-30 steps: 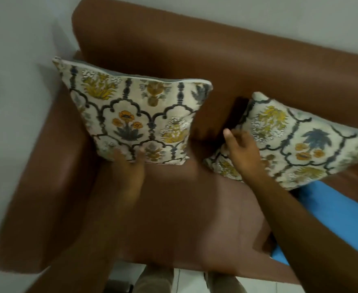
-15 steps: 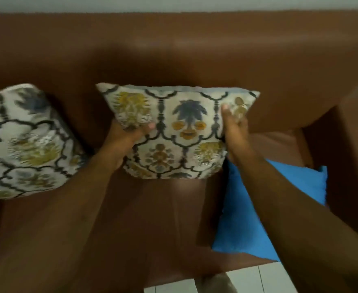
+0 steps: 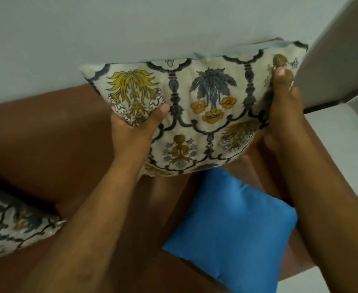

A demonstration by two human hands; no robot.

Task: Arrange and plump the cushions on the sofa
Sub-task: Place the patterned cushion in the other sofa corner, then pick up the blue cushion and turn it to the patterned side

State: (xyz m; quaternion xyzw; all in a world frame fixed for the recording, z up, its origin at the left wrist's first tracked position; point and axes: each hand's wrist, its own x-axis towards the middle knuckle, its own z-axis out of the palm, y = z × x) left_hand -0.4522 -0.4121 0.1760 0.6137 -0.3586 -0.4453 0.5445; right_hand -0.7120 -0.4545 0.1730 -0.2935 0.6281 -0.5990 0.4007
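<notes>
I hold a cream cushion with a blue and yellow flower print (image 3: 203, 115) in the air above the brown sofa (image 3: 42, 140). My left hand (image 3: 135, 127) grips its left side, thumb on the front. My right hand (image 3: 283, 111) grips its right edge. The cushion's top edge reaches up in front of the pale wall. A plain blue cushion (image 3: 233, 225) lies flat on the seat below it. A second flower-print cushion (image 3: 15, 225) rests at the left edge of the view, partly cut off.
A pale wall (image 3: 131, 28) runs behind the sofa. A grey panel (image 3: 338, 60) and a light tiled floor (image 3: 343, 144) lie to the right of the sofa's arm. Bare brown seat shows between the two lying cushions.
Both hands have lifted the flower-print cushion up off the sofa back and to the right. One second ago my left hand was on the other print cushion.
</notes>
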